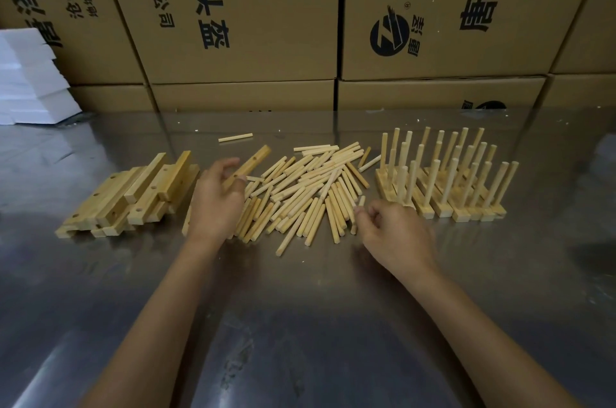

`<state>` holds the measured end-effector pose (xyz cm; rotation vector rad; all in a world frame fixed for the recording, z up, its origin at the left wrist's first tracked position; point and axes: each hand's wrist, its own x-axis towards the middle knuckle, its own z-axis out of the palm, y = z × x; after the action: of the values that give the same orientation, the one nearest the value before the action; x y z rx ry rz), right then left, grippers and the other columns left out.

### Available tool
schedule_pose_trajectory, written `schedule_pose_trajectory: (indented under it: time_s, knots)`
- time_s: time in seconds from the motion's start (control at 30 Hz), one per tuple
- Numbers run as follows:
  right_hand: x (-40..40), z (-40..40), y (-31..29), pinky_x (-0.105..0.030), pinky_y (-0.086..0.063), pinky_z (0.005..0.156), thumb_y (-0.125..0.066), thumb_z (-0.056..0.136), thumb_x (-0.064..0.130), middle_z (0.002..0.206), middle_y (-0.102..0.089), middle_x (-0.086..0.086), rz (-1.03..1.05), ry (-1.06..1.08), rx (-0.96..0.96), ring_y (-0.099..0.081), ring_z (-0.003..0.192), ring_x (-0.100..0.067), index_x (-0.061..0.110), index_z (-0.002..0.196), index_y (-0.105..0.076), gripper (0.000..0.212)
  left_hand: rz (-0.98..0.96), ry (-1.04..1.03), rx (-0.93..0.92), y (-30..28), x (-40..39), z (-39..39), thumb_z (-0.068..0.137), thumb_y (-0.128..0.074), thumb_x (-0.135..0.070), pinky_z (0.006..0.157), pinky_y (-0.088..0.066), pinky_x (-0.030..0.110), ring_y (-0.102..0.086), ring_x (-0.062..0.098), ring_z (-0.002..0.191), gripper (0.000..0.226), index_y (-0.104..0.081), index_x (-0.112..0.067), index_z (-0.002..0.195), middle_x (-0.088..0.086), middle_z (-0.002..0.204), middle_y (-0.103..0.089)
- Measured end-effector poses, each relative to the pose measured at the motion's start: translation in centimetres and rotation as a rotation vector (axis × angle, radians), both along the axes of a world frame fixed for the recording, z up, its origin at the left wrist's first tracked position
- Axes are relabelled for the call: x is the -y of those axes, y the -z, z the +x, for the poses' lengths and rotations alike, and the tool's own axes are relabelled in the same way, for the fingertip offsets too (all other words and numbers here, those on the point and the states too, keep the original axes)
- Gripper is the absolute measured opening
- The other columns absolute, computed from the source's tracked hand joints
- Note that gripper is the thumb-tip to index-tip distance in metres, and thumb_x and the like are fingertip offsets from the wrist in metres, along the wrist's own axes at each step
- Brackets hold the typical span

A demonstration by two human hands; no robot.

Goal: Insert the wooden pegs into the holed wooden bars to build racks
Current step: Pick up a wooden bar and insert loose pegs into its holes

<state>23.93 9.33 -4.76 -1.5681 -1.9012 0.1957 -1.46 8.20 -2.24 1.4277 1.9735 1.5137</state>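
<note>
Pegs heaped mid-table, bare steel in front. L hand grips holed bar; R hand apparently pinches one peg. Bar stack left, racks right.

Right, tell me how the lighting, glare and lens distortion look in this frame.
Head view: dim, uneven light; the steel table shows soft glare patches and mirrors the cardboard boxes along its far edge. Wide-angle bending tilts the box edges outward. The left hand holding the holed bar is slightly soft; the peg pile and finished racks read clearly.
</note>
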Motion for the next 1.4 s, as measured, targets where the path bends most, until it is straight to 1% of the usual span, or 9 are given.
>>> schedule_pose_trajectory:
  time_s: [0.1, 0.2, 0.43, 0.6, 0.77, 1.07, 1.2, 1.3, 1.4]
  knots:
    - [0.1, -0.6, 0.1, -0.030, -0.047, 0.068, -0.055, 0.094, 0.043, 0.088, -0.057, 0.013, 0.050, -0.142, 0.005, -0.054, 0.086, -0.008, 0.027, 0.097, -0.060, 0.018, -0.059, 0.074, 0.246, -0.2, 0.1, 1.1, 0.104, -0.049, -0.028, 0.076, -0.053, 0.032, -0.063, 0.011, 0.085, 0.021, -0.061, -0.032, 0.120, -0.005, 0.103, -0.067]
    - [-0.1, -0.9, 1.1, -0.028, -0.043, 0.082, -0.056, 0.093, 0.048, 0.109, -0.052, 0.010, 0.012, -0.199, 0.139, -0.048, 0.104, -0.010, 0.028, 0.116, -0.058, 0.031, -0.098, 0.127, 0.530, -0.3, 0.1, 1.8, 0.104, -0.047, -0.022, 0.063, -0.051, 0.028, -0.064, 0.011, 0.067, 0.023, -0.067, -0.025, 0.115, 0.002, 0.089, -0.076]
    - [-0.3, -0.5, 0.8, -0.026, -0.035, 0.074, -0.062, 0.080, 0.043, 0.096, -0.044, 0.011, 0.015, -0.065, 0.107, -0.040, 0.094, -0.007, 0.028, 0.076, -0.056, 0.017, -0.231, 0.492, 0.930, -0.8, 0.5, 2.4, 0.096, -0.050, 0.006, 0.068, -0.062, 0.037, -0.074, 0.035, 0.095, 0.041, -0.048, -0.011, 0.133, 0.020, 0.112, -0.071]
    - [-0.1, -0.9, 1.0, -0.026, -0.042, 0.082, -0.065, 0.089, 0.039, 0.101, -0.046, 0.008, 0.018, -0.073, 0.070, -0.041, 0.103, -0.009, 0.022, 0.087, -0.065, 0.017, -0.228, 0.547, 1.027, -1.2, 0.9, 3.3, 0.095, -0.044, -0.016, 0.059, -0.056, 0.037, -0.061, 0.023, 0.066, 0.042, -0.051, -0.006, 0.136, 0.009, 0.082, -0.053]
    - [0.0, -0.5, 0.5, -0.027, -0.040, 0.086, -0.065, 0.090, 0.031, 0.105, -0.048, 0.006, 0.049, -0.058, 0.071, -0.044, 0.107, -0.012, 0.021, 0.091, -0.066, 0.010, -0.246, 0.538, 0.939, -1.2, 1.0, 3.2, 0.103, -0.036, -0.052, 0.041, -0.038, 0.025, -0.037, 0.012, 0.047, 0.052, -0.058, -0.013, 0.131, 0.000, 0.062, -0.041]
    - [0.5, -0.7, -0.1, -0.030, -0.045, 0.084, -0.060, 0.089, 0.026, 0.102, -0.050, 0.002, 0.037, -0.004, 0.142, -0.045, 0.103, -0.015, 0.016, 0.090, -0.063, 0.010, -0.392, 0.660, 0.870, -1.1, 1.4, 3.7, 0.103, -0.036, -0.038, 0.042, -0.042, 0.026, -0.043, 0.014, 0.050, 0.050, -0.068, -0.005, 0.122, 0.003, 0.066, -0.048]
    - [0.9, -1.0, -1.4, -0.029, -0.047, 0.061, -0.058, 0.094, 0.021, 0.083, -0.059, 0.009, 0.100, -0.191, -0.211, -0.057, 0.077, -0.007, 0.025, 0.099, -0.050, 0.010, -0.446, 0.780, 0.828, -0.9, 1.5, 4.1, 0.102, -0.040, -0.034, 0.042, -0.044, 0.029, -0.045, 0.016, 0.050, 0.041, -0.057, -0.011, 0.132, 0.005, 0.067, -0.050]
    - [1.7, -1.5, -1.6, -0.025, -0.039, 0.048, -0.053, 0.098, 0.018, 0.075, -0.061, 0.010, 0.081, -0.360, -0.198, -0.054, 0.058, -0.006, 0.031, 0.111, -0.050, 0.019, -0.451, 0.819, 0.804, -0.8, 1.6, 4.8, 0.101, -0.047, -0.032, 0.043, -0.049, 0.029, -0.051, 0.018, 0.052, 0.036, -0.057, -0.010, 0.127, 0.008, 0.072, -0.057]
    - [2.2, -2.1, -1.6, -0.014, -0.036, 0.062, -0.052, 0.096, 0.014, 0.091, -0.064, 0.013, 0.140, -0.395, -0.151, -0.053, 0.070, 0.001, 0.022, 0.123, -0.061, 0.029, -0.453, 0.854, 0.779, -0.7, 1.7, 5.3, 0.102, -0.048, -0.029, 0.045, -0.053, 0.030, -0.054, 0.019, 0.052, 0.029, -0.057, -0.009, 0.121, 0.010, 0.076, -0.060]
